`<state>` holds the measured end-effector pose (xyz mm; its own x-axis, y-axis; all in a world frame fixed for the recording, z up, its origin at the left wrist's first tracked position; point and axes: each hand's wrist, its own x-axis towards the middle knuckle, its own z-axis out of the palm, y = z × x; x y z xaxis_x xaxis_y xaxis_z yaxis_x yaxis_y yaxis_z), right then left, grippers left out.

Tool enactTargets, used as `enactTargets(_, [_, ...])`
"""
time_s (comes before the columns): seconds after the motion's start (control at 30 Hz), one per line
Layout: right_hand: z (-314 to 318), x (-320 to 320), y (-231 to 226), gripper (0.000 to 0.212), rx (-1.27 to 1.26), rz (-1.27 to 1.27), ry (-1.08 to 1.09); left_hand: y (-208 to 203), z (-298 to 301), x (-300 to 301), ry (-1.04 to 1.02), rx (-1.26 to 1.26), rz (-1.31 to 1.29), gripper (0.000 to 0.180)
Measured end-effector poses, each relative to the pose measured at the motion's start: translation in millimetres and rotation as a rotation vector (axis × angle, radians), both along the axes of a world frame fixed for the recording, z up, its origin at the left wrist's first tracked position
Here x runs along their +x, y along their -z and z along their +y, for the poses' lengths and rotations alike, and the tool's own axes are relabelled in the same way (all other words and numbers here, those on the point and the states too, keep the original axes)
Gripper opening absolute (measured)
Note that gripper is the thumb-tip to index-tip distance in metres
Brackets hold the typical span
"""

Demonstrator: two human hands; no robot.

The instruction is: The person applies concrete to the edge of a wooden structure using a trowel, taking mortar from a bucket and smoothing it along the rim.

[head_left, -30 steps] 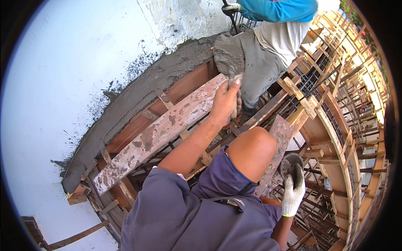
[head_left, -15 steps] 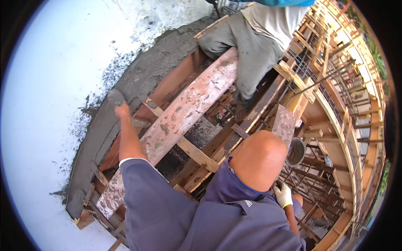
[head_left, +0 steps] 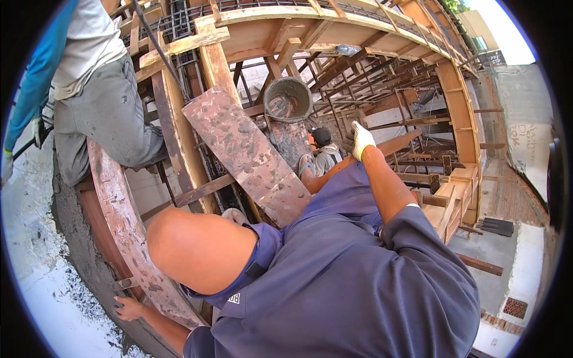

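Note:
My left hand is bare and reaches down to the strip of wet grey cement along the white slab. Its fingers are apart, and I see no tool in them. My right hand, in a white glove with a yellow-green cuff, is raised over the framework with its fingers stretched out, holding nothing visible. Beyond it stands a round cement-stained bucket. A splattered plank runs from my lap toward the bucket's left. Another splattered plank lies alongside the cement strip, near my left arm.
A co-worker in grey trousers kneels at upper left, gloved hands near a dark handle. Lower down, a person in a dark cap is beside the bucket. Timber formwork and steel bars surround deep gaps. A clear bottle lies on the far beam.
My view has swung to the right. My right hand has risen from beside my leg, fingers now extended. The blurred greyish tool by my left hand is no longer visible.

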<state>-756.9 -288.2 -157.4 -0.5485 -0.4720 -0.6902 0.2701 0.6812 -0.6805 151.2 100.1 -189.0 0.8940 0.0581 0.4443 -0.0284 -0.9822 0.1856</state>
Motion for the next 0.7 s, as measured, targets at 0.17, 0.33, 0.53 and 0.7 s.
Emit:
enactTargets(0.17, [-8, -64, 48, 0.081, -0.078, -0.134, 0.275, -71, -64, -90, 0.451, -0.06, 0.005, 0.068])
enactTargets(0.33, [-13, -76, 68, 0.085, -0.073, -0.259, 0.333, -257, -226, -267, 0.776, -0.683, 0.287, 0.056])
enactTargets(0.53, [-15, -69, 69, 0.078, -0.264, -0.536, 0.269, -320, -352, -391, 1.313, -0.686, 0.649, 0.048])
enactTargets(0.7, [-17, -50, 43, 0.037, -0.26, -0.48, 0.142, -269, -397, -493, 1.457, -0.436, 0.95, 0.05])
